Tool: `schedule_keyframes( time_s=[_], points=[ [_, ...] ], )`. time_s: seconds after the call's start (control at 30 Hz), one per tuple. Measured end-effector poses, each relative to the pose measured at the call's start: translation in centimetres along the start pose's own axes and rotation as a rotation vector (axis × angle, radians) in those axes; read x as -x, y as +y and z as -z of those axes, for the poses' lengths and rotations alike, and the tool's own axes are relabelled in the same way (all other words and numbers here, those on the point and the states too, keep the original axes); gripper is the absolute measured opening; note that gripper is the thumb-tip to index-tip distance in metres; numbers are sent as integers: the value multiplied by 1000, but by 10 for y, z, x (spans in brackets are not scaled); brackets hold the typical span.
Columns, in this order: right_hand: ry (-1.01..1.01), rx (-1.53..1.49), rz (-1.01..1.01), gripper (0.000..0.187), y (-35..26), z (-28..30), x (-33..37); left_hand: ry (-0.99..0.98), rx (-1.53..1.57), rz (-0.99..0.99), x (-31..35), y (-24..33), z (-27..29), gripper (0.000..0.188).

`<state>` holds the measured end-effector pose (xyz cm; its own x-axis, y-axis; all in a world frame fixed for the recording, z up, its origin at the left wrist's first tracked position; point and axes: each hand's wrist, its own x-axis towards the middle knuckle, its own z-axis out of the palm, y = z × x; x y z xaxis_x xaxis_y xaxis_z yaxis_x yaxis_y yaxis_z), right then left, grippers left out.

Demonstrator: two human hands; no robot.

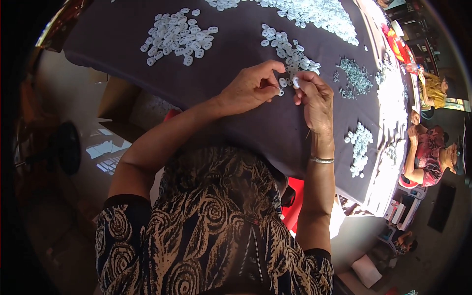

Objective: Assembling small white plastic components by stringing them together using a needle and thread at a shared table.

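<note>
My left hand (253,88) is over the near part of a dark-covered table, its index finger raised away from the thumb. At its thumb tip shows a small white plastic piece (280,92), seemingly pinched against the fingers underneath, which are partly hidden. Just to the right, my right hand (314,98) pinches a white oval plastic piece (295,82) between thumb and fingers. Directly beyond both hands stretches a loose trail of similar white pieces (285,45). The two hands are close but apart.
Another pile of white pieces (179,38) lies far left, and a large heap (319,17) at the far edge. Right of my hands are small greenish pins (356,78) and a small white pile (360,147). Other people (430,155) sit along the right side.
</note>
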<state>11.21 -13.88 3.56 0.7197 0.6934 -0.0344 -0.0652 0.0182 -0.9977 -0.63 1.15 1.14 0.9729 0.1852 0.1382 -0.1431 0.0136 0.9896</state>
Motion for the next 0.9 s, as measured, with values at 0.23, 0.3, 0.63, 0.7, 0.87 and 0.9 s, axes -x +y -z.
schedule_keyframes(
  time_s=[0.23,0.3,0.63,0.7,0.87,0.9],
  points=[
    [-49,43,42,10,11,-7,-4,5,-64,-21,-1,-8,1,44],
    [-41,46,52,10,11,-7,-3,0,-83,-45,-3,-11,2,44],
    [-75,90,58,7,14,-6,-3,-3,-102,-37,-3,-10,3,46],
    [-80,91,59,7,13,-6,-2,1,-104,-36,-3,-10,3,46],
    [-59,82,55,8,14,-5,-2,6,-121,-52,-3,-12,2,46],
    [-59,81,56,8,14,-5,-2,6,-128,-74,-4,-12,2,46]
  ],
)
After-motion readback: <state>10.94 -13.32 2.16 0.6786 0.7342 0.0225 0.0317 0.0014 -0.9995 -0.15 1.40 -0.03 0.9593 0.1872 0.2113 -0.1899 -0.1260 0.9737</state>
